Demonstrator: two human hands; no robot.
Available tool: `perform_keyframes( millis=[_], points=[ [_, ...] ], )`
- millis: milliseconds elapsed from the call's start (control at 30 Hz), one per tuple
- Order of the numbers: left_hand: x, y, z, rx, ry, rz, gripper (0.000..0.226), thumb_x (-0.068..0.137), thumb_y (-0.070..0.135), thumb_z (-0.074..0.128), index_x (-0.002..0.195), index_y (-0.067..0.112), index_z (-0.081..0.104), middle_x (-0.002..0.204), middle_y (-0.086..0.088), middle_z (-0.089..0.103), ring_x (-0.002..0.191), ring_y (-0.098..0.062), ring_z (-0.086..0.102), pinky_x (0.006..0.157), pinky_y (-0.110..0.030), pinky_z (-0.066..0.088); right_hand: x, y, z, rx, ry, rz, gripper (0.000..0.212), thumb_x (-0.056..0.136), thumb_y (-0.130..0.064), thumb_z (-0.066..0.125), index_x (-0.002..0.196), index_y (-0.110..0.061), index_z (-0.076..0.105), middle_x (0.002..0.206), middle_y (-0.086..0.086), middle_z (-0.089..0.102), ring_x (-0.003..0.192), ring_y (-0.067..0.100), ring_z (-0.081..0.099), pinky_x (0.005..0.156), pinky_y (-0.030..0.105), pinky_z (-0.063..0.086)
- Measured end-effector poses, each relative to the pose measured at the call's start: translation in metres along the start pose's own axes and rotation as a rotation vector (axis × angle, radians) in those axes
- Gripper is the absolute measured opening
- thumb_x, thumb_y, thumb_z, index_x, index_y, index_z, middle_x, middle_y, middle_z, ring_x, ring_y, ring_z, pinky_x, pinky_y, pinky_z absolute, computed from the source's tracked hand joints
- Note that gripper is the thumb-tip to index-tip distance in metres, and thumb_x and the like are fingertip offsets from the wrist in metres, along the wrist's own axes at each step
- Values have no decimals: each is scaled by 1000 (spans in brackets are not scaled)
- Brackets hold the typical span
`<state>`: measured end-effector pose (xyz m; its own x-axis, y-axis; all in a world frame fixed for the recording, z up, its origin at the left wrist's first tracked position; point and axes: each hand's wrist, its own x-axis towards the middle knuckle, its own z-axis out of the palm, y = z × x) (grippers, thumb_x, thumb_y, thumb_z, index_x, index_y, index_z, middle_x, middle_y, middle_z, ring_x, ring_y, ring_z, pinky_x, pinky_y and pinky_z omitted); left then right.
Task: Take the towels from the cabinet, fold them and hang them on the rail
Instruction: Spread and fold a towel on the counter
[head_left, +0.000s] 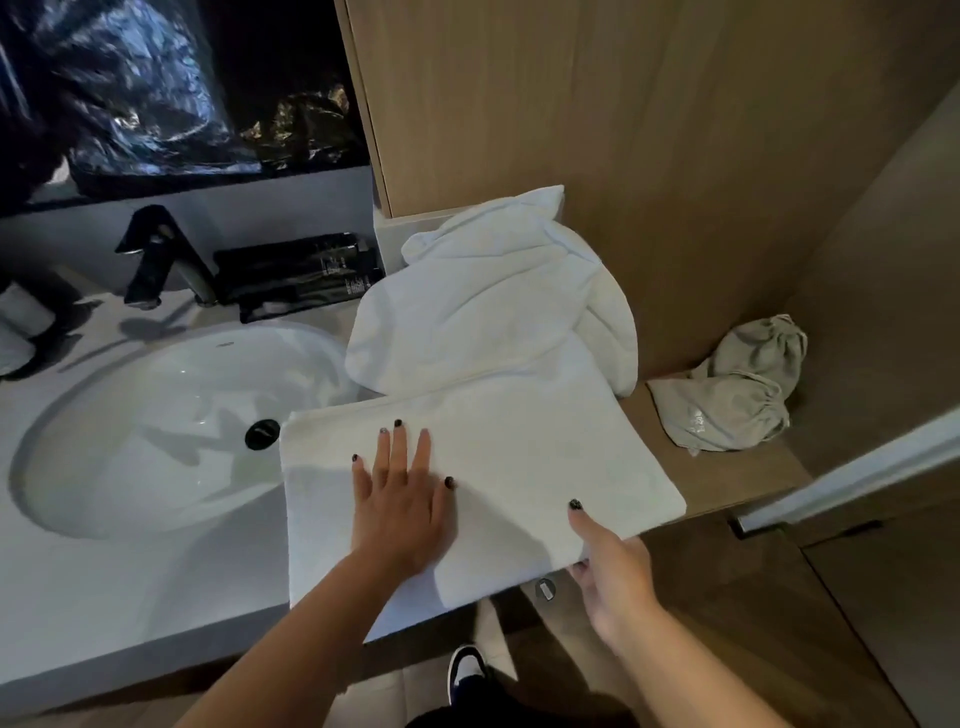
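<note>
**Folded towel pressed flat on the vanity**

A folded white terry towel (519, 467) lies on the near right part of the white vanity counter (130, 597), its left edge reaching over the rim of the oval white basin (156, 415). The left hand (400, 514) lies flat on it, fingers straight and spread. The right hand (613, 571) pinches the towel's near right edge, thumb on top, fingers beneath. Just beyond, a crumpled white towel (488, 296) is heaped against the wooden cabinet wall (649, 130). Two grey drawstring cloth bags (737, 389) sit far right on the wooden shelf. A black tap (161, 254) stands behind the basin.
</note>
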<state>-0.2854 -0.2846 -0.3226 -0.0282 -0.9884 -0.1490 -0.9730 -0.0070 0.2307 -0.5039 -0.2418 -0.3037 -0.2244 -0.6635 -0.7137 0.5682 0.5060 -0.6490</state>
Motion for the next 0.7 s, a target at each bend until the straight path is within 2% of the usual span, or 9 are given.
perform_keyframes(
  millis=[67,133,200,233,300,400,467,600,700],
  points=[
    [18,-2,-5,-4,-6,47,83,89,61,11,158,16,9,165,-12,-5,152,-28,-8,120,-51,-3,3,-5,-3,-49,19,-26,26,89,-5,68,113,-14,63,105,5,73,100,26,68,97,47,51],
    [40,-4,-12,37,50,117,72,93,51,34,153,11,29,162,-18,19,150,-33,16,119,-54,14,6,-12,-8,-94,35,-65,28,89,-4,68,114,-16,64,106,3,74,101,26,68,96,48,52],
    [64,0,-19,24,95,194,64,89,45,43,138,4,52,137,-22,54,125,-40,54,102,-56,43,10,-20,-12,-134,102,-134,31,88,-6,70,117,-17,64,108,2,74,103,25,68,95,48,53],
    [73,4,-22,6,80,205,62,87,45,43,129,2,59,120,-20,64,106,-39,64,89,-52,50,12,-23,-14,-136,154,-183,30,89,-8,70,117,-17,64,109,2,73,102,24,67,94,45,53],
    [84,14,-22,-28,80,217,57,88,45,44,120,2,63,103,-15,66,89,-38,65,76,-45,52,18,-29,-17,-83,284,-275,28,91,-10,68,118,-13,62,104,0,70,97,18,66,84,34,52],
    [89,37,-22,-239,-85,137,45,93,45,57,125,13,51,114,-8,63,106,-32,59,87,-37,45,25,-31,-23,50,395,-326,30,92,-14,67,120,-9,57,98,-2,65,84,9,60,67,24,45],
    [95,50,-23,-308,-203,53,48,92,51,58,123,17,49,114,-6,64,108,-29,58,87,-33,43,29,-27,-31,106,387,-261,32,92,-16,69,121,-10,58,105,2,68,89,15,64,71,28,48],
    [109,68,-28,-337,-345,32,53,90,60,57,126,22,57,123,1,62,117,-24,55,92,-28,39,31,-21,-55,146,188,-93,32,92,-18,66,124,-22,63,113,3,73,106,27,67,94,45,52],
    [107,76,-34,-559,-432,32,39,88,54,65,116,27,67,113,11,67,113,-13,61,90,-22,40,33,-31,-71,81,181,-140,30,92,-15,66,122,-21,62,111,4,73,104,27,68,87,44,54]
  ],
)
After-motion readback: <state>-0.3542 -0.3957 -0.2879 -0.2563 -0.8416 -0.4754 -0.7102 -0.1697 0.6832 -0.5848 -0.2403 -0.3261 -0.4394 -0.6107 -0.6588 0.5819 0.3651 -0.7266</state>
